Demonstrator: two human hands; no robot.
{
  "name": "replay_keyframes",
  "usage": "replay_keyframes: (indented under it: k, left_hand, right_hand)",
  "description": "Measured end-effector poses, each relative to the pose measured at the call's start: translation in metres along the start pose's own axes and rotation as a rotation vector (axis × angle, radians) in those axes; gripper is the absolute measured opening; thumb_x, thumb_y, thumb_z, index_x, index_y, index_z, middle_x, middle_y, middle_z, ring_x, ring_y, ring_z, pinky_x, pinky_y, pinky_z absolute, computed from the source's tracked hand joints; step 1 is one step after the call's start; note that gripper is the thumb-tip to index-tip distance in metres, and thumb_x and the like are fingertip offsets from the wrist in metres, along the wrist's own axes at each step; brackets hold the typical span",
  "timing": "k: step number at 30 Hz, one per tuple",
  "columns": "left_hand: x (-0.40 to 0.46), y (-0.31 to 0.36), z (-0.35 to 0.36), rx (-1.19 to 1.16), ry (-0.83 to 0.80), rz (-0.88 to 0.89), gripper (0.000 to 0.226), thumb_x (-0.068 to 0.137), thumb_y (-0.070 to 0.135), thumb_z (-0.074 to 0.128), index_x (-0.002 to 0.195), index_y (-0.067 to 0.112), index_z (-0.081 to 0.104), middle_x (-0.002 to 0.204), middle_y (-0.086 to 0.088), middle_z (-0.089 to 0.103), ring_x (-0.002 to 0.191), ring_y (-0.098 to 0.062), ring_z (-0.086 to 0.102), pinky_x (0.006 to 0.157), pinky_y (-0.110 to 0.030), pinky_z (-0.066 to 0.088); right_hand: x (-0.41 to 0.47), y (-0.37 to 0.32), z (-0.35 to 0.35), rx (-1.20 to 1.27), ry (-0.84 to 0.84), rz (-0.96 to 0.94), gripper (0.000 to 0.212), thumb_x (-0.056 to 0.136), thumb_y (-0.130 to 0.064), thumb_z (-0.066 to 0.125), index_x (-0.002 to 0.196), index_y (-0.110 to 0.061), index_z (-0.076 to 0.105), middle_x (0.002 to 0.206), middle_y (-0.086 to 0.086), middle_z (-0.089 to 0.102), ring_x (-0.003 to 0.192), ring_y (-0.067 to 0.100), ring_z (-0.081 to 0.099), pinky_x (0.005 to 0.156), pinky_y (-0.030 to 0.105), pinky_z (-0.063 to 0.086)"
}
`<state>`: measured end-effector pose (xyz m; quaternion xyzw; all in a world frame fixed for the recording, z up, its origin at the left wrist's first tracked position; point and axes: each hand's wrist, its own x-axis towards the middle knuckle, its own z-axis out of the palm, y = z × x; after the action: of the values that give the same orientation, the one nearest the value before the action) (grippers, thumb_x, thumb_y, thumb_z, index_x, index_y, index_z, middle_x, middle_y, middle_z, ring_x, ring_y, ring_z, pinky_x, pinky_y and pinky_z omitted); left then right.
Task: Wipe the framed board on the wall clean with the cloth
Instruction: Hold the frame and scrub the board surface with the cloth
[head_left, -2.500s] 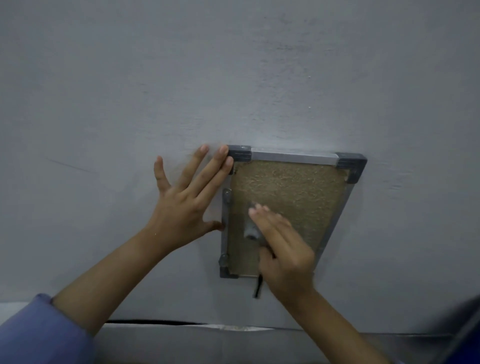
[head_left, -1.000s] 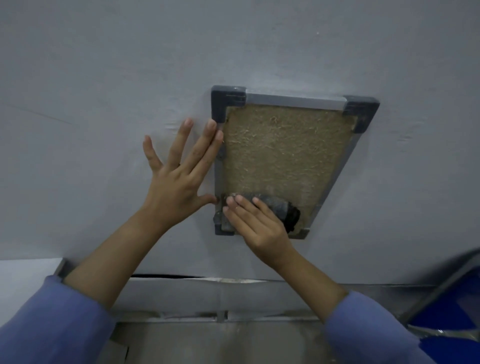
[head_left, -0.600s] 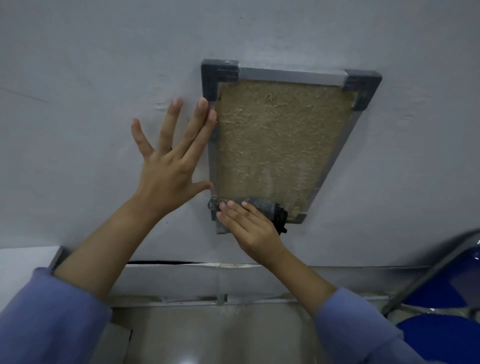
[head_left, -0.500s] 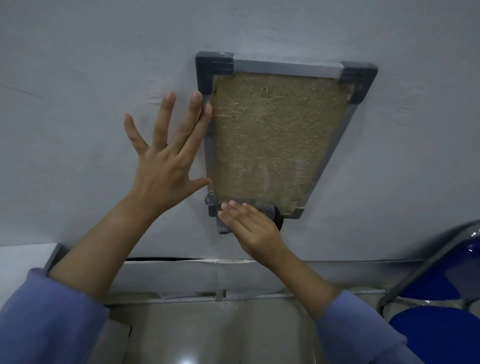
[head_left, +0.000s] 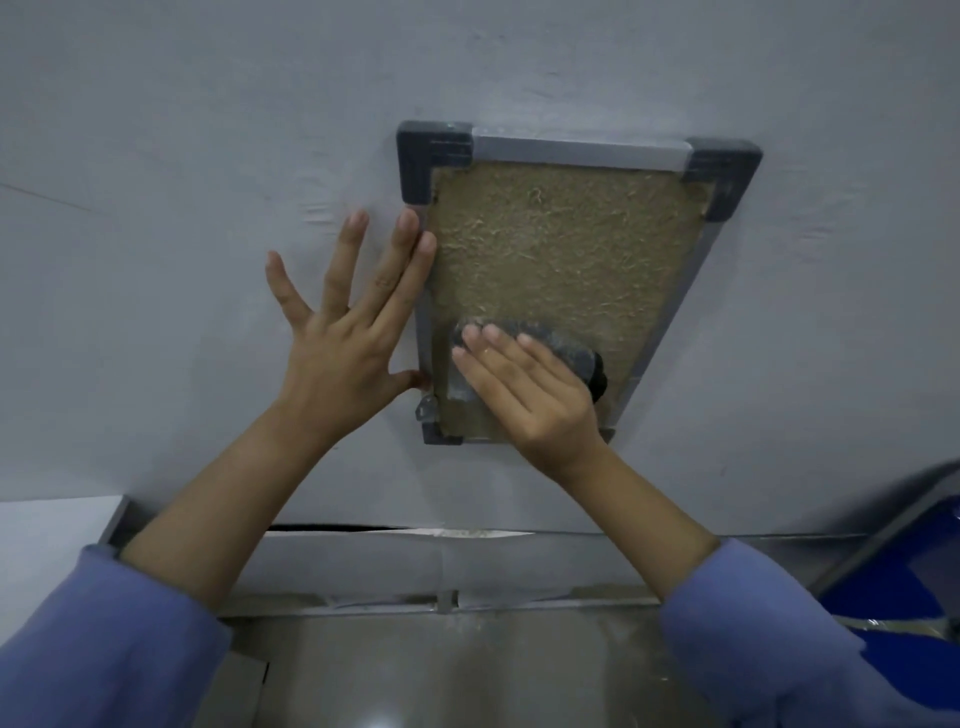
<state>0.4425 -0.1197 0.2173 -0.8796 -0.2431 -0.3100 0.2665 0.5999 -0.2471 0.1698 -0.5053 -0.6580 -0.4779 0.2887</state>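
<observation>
Head view: I'm looking at the framed board (head_left: 566, 260) fixed on the grey wall (head_left: 208, 156), tan fibrous panel inside a silver frame with dark grey plastic corner caps. My left hand (head_left: 337, 358) is flat against the wall just left of the board, fingers straight and spread wide; the index and middle fingertips lie on the board's left frame rail and the thumb tip touches that rail lower down. My right hand (head_left: 524, 400) is on the near part of the panel, fingers straight and close together, pressing the cloth (head_left: 561, 353) flat against the board. The cloth is a dark grey bunched wad; it shows past my fingertips at its far edge and sticks out to the right of the hand, with a black bit at its right end. It sits low on the panel, closer to the left rail than the right one. Both blue sleeves (head_left: 104, 639) are pushed back on the forearms. At the near right corner there's a blue chair (head_left: 904, 582) with a grey metal frame, well apart from the board.
</observation>
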Motion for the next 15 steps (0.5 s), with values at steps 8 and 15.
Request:
replay_keyframes:
  k: [8,15]
  left_hand:
    - [-0.001,-0.001,0.003,-0.049,0.006,0.017,0.137,0.052,0.061,0.079,0.152,0.019,-0.004,0.157,0.006,-0.02,0.144,-0.032,0.006,0.093,-0.079,0.011]
    - [-0.002,-0.001,0.0,-0.056,0.0,0.021,0.136,0.052,0.06,0.079,0.152,0.018,-0.002,0.158,0.005,-0.017,0.146,-0.026,-0.002,0.095,-0.078,0.009]
  right_hand:
    - [-0.077,-0.023,0.017,0.133,-0.246,-0.065,0.024,0.092,-0.007,0.058,0.114,-0.007,0.069,0.121,0.008,0.065,0.117,0.018,0.059,0.093,0.032,0.051]
    - [-0.083,-0.04,-0.006,0.221,-0.292,0.167,0.03,0.098,-0.002,0.042,0.111,-0.005,0.069,0.118,0.009,0.066,0.114,0.021,0.061,0.087,0.036,0.054]
